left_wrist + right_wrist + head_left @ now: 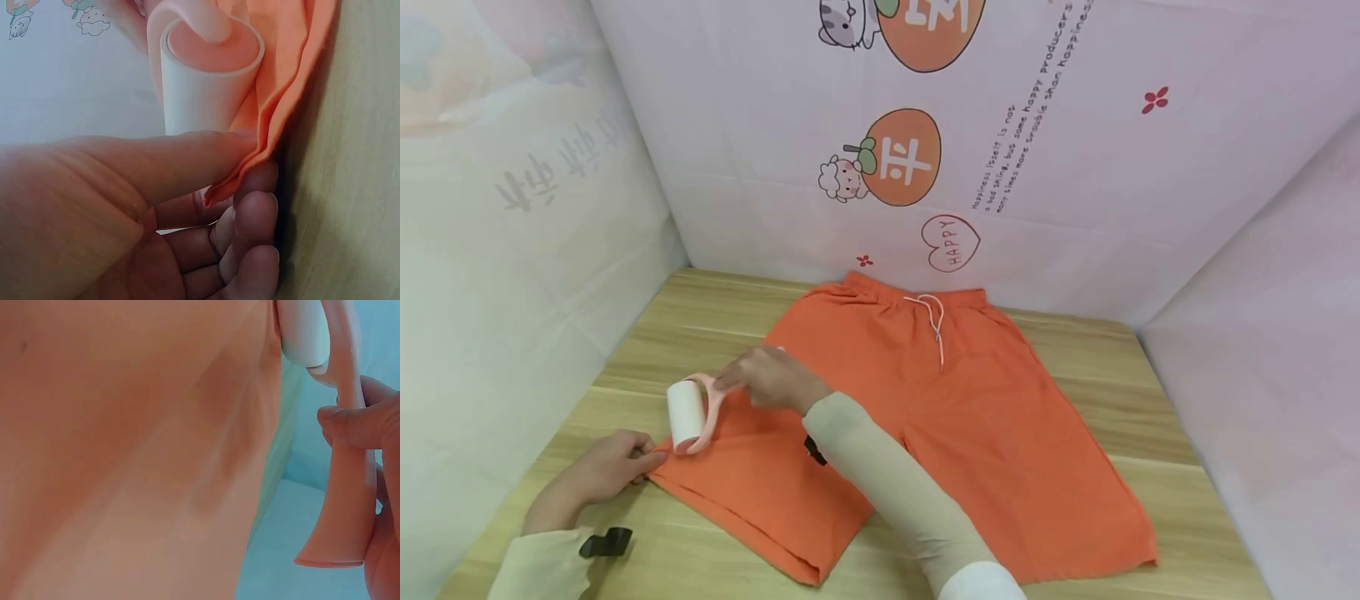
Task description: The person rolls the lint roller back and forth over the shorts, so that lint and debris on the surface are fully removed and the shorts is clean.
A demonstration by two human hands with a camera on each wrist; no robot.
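Observation:
Orange drawstring shorts (1000, 433) lie spread on the wooden table, waistband toward the back wall. My right hand (775, 379) grips the pink handle of a lint roller (687, 415); its white roll rests on the outer edge of the left leg, close to the hem corner. In the right wrist view the thumb presses along the handle (344, 506). My left hand (608, 468) pinches that hem corner between thumb and forefinger. The left wrist view shows the folded hem (275, 125) in the pinch, with the other fingers curled below and the white roll (206, 100) just beyond the thumb.
White printed sheets (760, 125) with cartoon fruit and lettering form walls at the back, left and right. A white drawstring (938, 325) hangs loose from the waistband. Bare wood of the table (1120, 383) shows around the shorts.

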